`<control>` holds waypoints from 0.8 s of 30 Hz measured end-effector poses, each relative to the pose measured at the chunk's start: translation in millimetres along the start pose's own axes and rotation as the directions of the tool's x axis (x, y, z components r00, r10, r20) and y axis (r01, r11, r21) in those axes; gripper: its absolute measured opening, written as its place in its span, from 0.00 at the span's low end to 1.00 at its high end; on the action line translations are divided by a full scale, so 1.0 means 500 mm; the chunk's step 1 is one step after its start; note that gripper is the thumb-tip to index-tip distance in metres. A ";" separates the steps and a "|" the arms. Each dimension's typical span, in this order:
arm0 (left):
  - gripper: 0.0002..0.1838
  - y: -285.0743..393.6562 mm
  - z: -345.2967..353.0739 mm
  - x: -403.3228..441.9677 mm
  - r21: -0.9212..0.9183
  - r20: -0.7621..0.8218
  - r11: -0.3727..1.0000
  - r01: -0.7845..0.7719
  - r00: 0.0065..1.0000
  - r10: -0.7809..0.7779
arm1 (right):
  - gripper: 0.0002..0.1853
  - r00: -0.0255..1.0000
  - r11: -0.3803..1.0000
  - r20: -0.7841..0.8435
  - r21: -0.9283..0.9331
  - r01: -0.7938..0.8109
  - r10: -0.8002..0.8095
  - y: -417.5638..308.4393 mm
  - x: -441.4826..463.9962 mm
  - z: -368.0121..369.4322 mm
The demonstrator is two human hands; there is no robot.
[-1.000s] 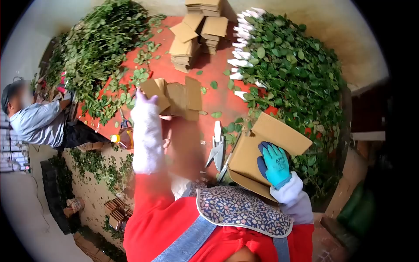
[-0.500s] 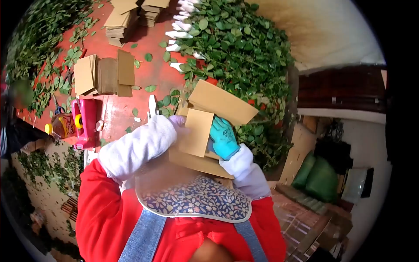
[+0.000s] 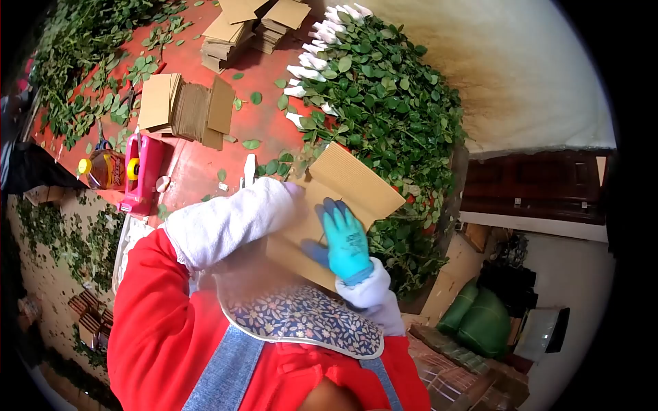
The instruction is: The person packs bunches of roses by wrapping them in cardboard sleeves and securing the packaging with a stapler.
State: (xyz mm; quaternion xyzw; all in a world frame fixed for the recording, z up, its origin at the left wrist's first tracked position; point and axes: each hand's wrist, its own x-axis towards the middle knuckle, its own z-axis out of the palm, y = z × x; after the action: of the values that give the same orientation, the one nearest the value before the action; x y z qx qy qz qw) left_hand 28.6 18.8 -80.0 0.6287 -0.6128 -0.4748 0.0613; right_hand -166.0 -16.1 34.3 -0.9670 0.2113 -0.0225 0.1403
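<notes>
A tan cardboard sheet (image 3: 367, 185) lies in front of my chest, folded up along its far side, with a ribbed inner face. My right hand (image 3: 346, 240), in a teal glove with dark fingertips, rests over the cardboard with its fingers stretched out. At the cardboard's left edge is my left hand (image 3: 296, 192). Only a bit of its pale purple glove shows past the white towelling sleeve (image 3: 229, 222), and its fingers are hidden. Beyond the cardboard lies a big pile of leafy stems (image 3: 391, 89), several with white-wrapped ends (image 3: 308, 72).
Cardboard stacks (image 3: 195, 113) stand on the red table (image 3: 257, 61). At left are a pink tape dispenser (image 3: 142, 171) and a yellow-capped bottle (image 3: 104, 168). More foliage (image 3: 89, 48) covers the far left. Green sacks (image 3: 483, 318) are on the right.
The smaller cardboard flap that stood between my hands no longer shows upright. My right hand has moved from beside it to lie flat over the cardboard. The view has shifted slightly.
</notes>
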 end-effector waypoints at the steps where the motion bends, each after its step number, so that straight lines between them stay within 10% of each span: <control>1: 0.25 0.006 -0.005 -0.002 -0.043 -0.017 0.998 0.036 0.999 -0.037 | 0.39 0.999 1.000 0.040 -0.016 0.000 0.001 0.004 -0.005 0.022; 3: 0.27 0.038 -0.042 -0.044 -0.212 -0.044 0.967 0.141 0.987 -0.154 | 0.40 1.000 1.000 0.026 -0.012 0.011 -0.010 0.008 -0.002 0.036; 12: 0.23 0.050 -0.077 -0.059 0.406 0.117 0.896 0.179 0.962 -0.245 | 0.40 0.998 0.996 0.044 -0.080 -0.045 0.048 -0.003 0.002 0.039; 15: 0.23 0.043 -0.098 -0.112 0.297 -0.155 0.926 0.235 0.968 -0.197 | 0.40 0.995 0.996 0.073 -0.058 -0.070 0.074 -0.001 0.005 0.040; 24: 0.18 0.031 -0.053 -0.143 -0.042 -0.270 0.985 0.165 0.948 -0.170 | 0.41 0.971 0.986 0.175 -0.057 -0.157 0.165 0.004 0.014 0.054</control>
State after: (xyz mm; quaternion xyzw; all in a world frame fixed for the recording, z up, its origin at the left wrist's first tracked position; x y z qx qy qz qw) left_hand 49.8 60.8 -17.8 0.7372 -0.5384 -0.3930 0.1102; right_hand -157.7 -13.8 7.6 -0.9475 0.2761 0.0805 0.1396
